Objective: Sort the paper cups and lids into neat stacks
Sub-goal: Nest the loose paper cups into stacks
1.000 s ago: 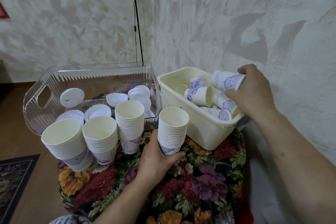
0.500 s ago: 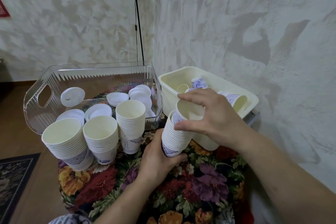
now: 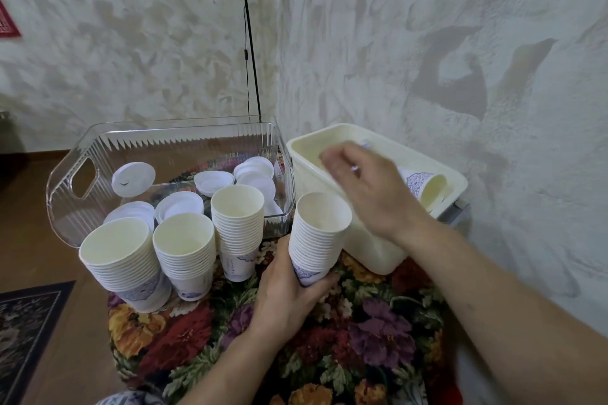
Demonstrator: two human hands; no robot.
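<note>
At frame centre the left hand point(image 3: 289, 293) wraps its grip round the base of a tilted cup stack point(image 3: 317, 237) on the floral worktop point(image 3: 371, 339). The right hand point(image 3: 371, 194), blurred, hovers over the cream bin point(image 3: 371, 250) with fingers loosely spread. Three more stacks point(image 3: 184, 260) stand at left, before the clear bin point(image 3: 82, 181) of lids point(image 3: 179, 207).
</note>
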